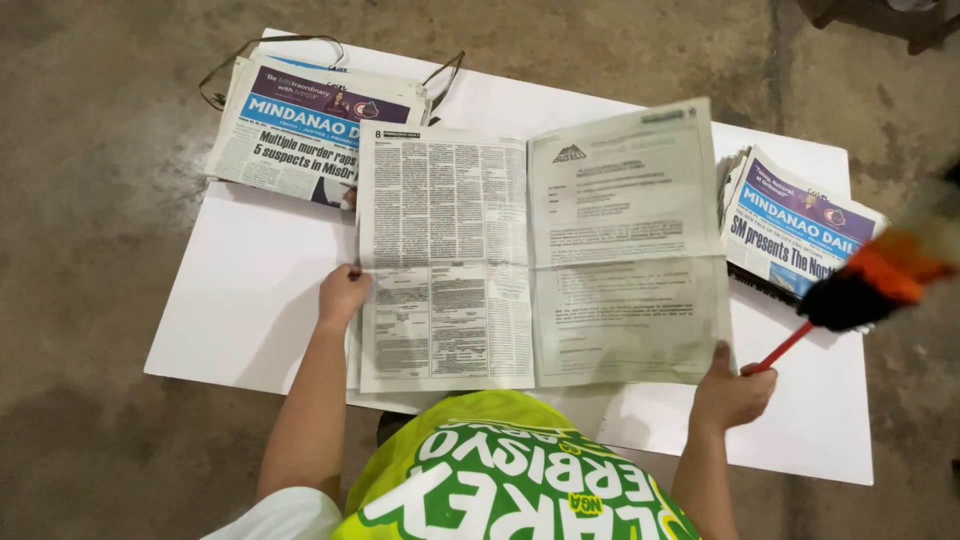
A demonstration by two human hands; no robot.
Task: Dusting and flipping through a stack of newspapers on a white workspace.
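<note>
While an open newspaper (540,250) lay spread across the white board (250,300) at frame centre, the left hand (342,293) pinched its left edge, fingers together. At lower right, the right hand (733,392) gripped its corner and a red-handled duster (870,280).

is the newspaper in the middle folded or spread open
Spread open. The newspaper lies flat on the white board, two pages side by side, the left hand at its left edge and the right hand at its lower right corner.
</note>
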